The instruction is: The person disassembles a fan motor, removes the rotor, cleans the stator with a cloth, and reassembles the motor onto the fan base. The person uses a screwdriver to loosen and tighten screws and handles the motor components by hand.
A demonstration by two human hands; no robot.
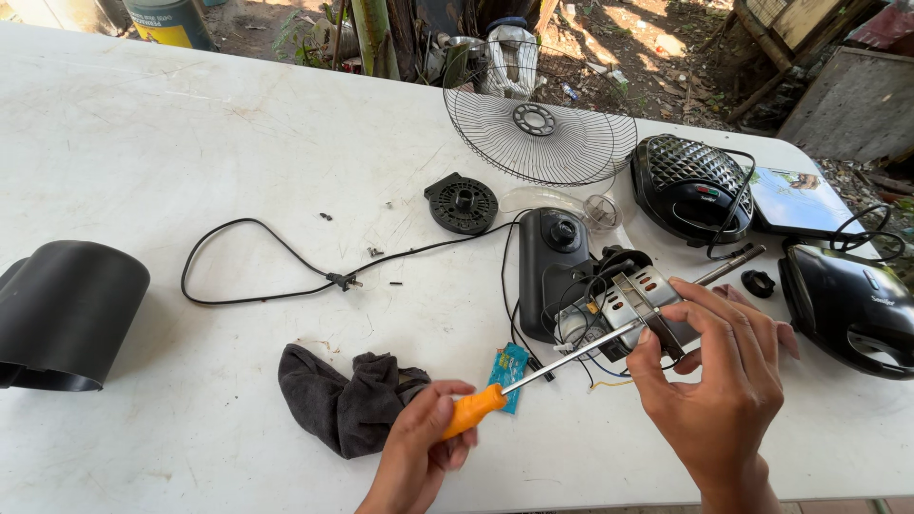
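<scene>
**Outdoor white counter: screwdriver work on a fan motor**

White counter (pixel 190 143). Fan motor (pixel 636 306) lies pinched in right hand (pixel 724 381) fingers; left hand (pixel 419 452) fingers wrap the orange screwdriver (pixel 533 371), tip at motor. Keep shaft square, motor steady. Dark cloth (pixel 343 400) beside left fingers; fan grille (pixel 538 128) beyond.

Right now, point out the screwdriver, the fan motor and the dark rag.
screwdriver (pixel 473 408): head view, on its orange handle.
fan motor (pixel 640 295): head view, on its metal casing.
dark rag (pixel 345 400): head view, on the bunched cloth's middle.
</scene>
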